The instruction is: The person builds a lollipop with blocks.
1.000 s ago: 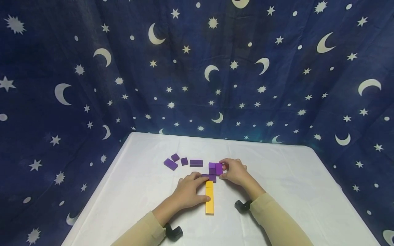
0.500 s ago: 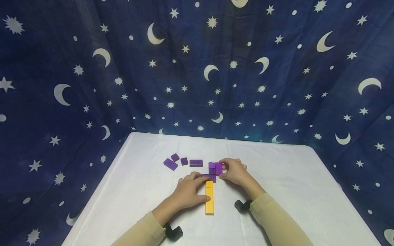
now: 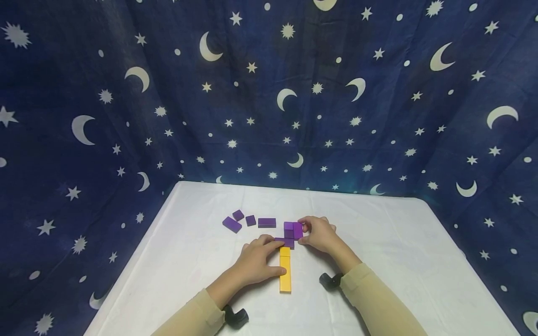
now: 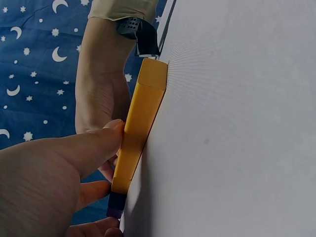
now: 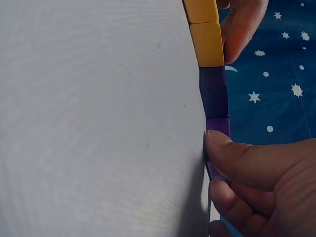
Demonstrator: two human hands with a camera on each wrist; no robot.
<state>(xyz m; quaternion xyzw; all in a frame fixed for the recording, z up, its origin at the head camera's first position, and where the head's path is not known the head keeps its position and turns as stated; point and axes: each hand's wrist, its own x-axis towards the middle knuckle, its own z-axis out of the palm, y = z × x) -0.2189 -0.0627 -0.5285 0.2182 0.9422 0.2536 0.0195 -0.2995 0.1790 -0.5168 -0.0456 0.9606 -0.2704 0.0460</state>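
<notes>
Yellow blocks, a long one and a short one, form an upright column in the head view. At its far end lies a purple crosswise block, and beyond that a further purple piece. Beside this piece is a purple block, which my right hand pinches by its ends between thumb and fingers. My left hand lies left of the column. Its thumb touches the long yellow block's side, and its extended fingertips reach the purple crosswise block, partly covering it.
Left of the shape, loose purple pieces lie on the white table: an oblong block, a tilted block and two small cubes, one near the oblong. A dark curtain with moons and stars surrounds the table.
The head view has shifted very slightly. Both hands and the blocks keep their places.
</notes>
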